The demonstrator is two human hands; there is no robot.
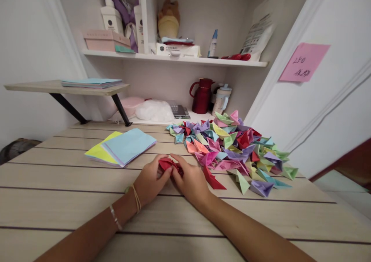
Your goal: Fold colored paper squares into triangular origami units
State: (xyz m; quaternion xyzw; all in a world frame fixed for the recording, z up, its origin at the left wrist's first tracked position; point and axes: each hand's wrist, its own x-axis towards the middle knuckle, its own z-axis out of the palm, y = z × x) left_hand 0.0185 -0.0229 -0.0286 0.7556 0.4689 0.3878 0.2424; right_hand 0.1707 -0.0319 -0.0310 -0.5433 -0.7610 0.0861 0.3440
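Both my hands rest on the wooden table and pinch a piece of red folded paper between them. My left hand grips its left side with closed fingers. From the right, my right hand closes its fingers on the same piece. A big pile of folded paper triangles in pink, purple, green, red and blue lies just right of my right hand. A red folded piece lies at the pile's near edge, beside my right hand.
A stack of flat coloured sheets, blue on top and yellow below, lies left of my hands. Behind are a small side shelf with paper, a red jug, a white bottle and wall shelves. A pink note hangs at the right.
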